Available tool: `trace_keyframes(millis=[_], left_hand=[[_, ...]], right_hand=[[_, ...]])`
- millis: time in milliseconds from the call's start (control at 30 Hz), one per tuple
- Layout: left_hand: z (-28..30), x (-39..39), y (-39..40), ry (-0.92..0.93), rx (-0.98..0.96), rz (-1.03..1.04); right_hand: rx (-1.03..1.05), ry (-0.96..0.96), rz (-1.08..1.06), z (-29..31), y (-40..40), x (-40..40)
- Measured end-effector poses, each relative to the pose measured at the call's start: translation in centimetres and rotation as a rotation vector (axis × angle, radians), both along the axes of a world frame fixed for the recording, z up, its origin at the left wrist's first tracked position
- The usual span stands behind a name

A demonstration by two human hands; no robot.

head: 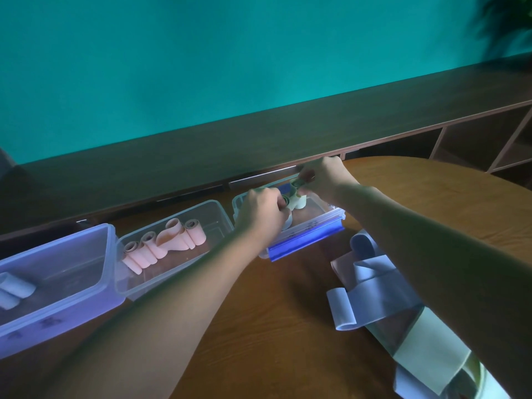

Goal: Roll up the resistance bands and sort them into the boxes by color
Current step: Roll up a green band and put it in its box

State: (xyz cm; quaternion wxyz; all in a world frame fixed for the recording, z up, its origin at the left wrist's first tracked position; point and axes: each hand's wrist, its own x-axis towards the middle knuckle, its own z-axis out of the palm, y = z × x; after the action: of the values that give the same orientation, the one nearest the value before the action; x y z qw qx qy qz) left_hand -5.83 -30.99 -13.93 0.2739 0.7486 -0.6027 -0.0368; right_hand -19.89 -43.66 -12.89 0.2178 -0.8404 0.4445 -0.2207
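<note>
Three clear plastic boxes stand in a row on the wooden table. Both my hands are over the right box [308, 231], which has a blue clip on its front. My left hand [260, 211] grips a pale green rolled band [298, 202] inside that box. My right hand [322, 175] pinches another pale green roll [298, 182] just above the far side. The middle box [172, 272] holds several pink rolled bands [161, 244]. The left box [57, 300] holds light blue rolls [13, 289].
Unrolled bands lie in a heap [383, 292] at the right of the table: light blue, pink and pale green strips, partly under my right forearm. A dark wooden shelf [259, 133] runs behind the boxes, against a teal wall.
</note>
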Motion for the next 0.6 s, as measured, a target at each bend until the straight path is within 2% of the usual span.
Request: trace_keyframes(millis=[233, 467, 600], left_hand=[[-0.2, 0.5, 0.2, 0.043, -0.025, -0.019], [-0.3, 0.3, 0.3, 0.037, -0.037, -0.026], [-0.3, 0.3, 0.4, 0.054, -0.038, -0.030]], right_hand=[[0.062, 0.027, -0.007, 0.7, 0.0, -0.2], [0.106, 0.194, 0.002, 1.3, -0.7, -0.2], [0.135, 0.165, 0.006, 1.5, 0.3, 0.0]])
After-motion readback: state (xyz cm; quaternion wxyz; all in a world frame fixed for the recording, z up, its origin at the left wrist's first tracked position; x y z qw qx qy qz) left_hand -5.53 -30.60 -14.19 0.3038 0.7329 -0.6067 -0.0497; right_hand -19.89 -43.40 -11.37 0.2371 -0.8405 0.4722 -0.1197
